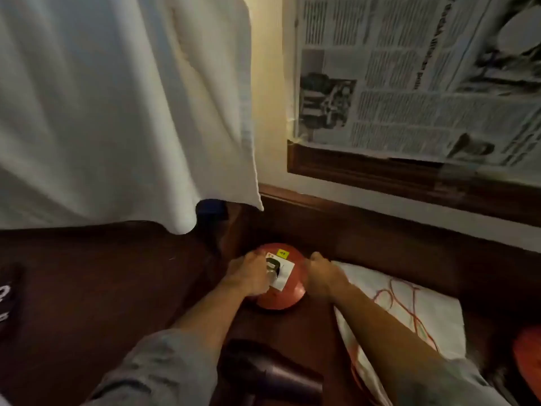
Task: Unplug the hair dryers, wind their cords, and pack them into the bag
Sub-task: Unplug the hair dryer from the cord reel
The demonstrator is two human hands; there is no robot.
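Note:
A round red socket reel (285, 297) sits on the dark wooden table (102, 288) near the back wall. A black plug (272, 263) sticks in its white socket plate. My left hand (248, 273) is closed around that plug. The fingers of my right hand (323, 272) are curled on the reel's right side, holding it. A dark hair dryer (263, 373) lies on the table near the bottom edge, between my forearms; its cord is hidden. A white bag (415, 312) with red lines on it lies to the right, partly under my right forearm.
A white curtain (117, 112) hangs over the table's back left. A newspaper sheet (409, 77) covers a wooden frame on the wall. An orange object (527, 356) shows at the right edge, and a dark item with white print (7, 303) at the left edge.

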